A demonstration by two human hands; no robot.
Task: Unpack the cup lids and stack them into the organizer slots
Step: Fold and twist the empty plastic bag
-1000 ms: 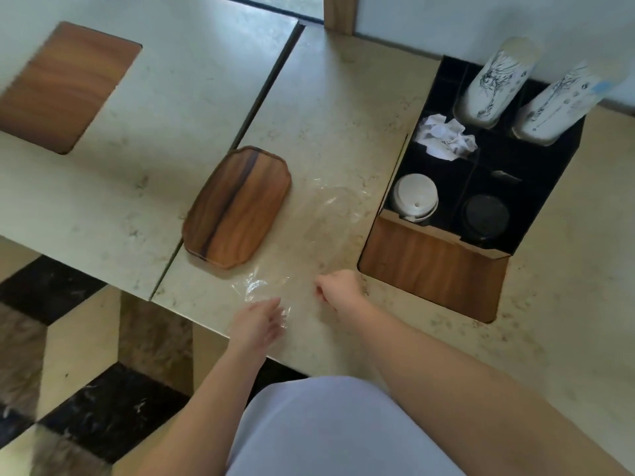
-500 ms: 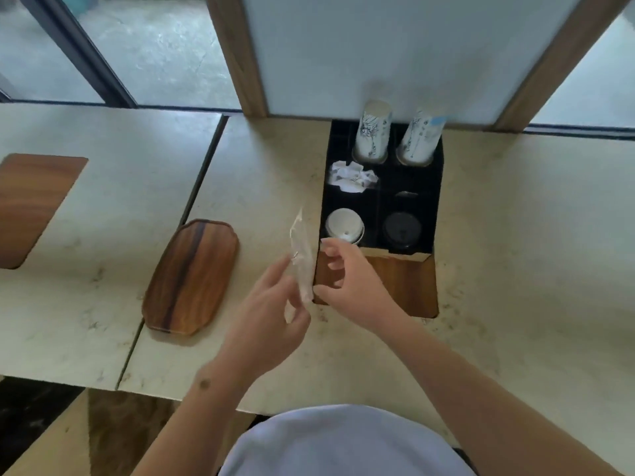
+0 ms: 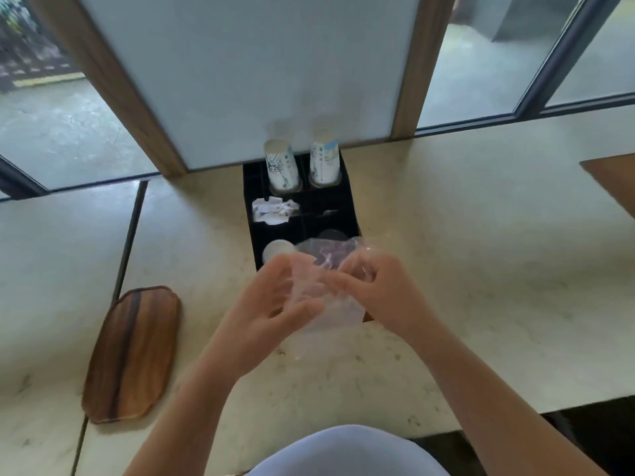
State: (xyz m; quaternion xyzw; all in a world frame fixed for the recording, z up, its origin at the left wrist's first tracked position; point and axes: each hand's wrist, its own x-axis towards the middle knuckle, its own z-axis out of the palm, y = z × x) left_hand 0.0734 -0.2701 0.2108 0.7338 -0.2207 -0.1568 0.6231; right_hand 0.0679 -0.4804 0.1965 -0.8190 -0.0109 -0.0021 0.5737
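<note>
A clear plastic wrapper [image 3: 326,290], empty as far as I can see, is crumpled between both hands above the counter, in front of the black organizer [image 3: 249,214]. My left hand [image 3: 271,304] grips its left side. My right hand [image 3: 374,290] pinches its right side. A stack of white lids [image 3: 276,250] fills the near left slot. The near right slot holds dark lids [image 3: 331,235], partly hidden behind the plastic. Two stacks of white paper cups [image 3: 283,171] stand in the far slots.
White packets [image 3: 273,209] fill the middle left slot of the organizer. A wooden tray [image 3: 132,353] lies on the beige counter [image 3: 481,269] at the left. A window and a wooden frame rise right behind the organizer.
The wrapper lay flat on the counter a second ago. Both hands lifted it, and it is now bunched up between them in front of the organizer. My head has tilted up.
</note>
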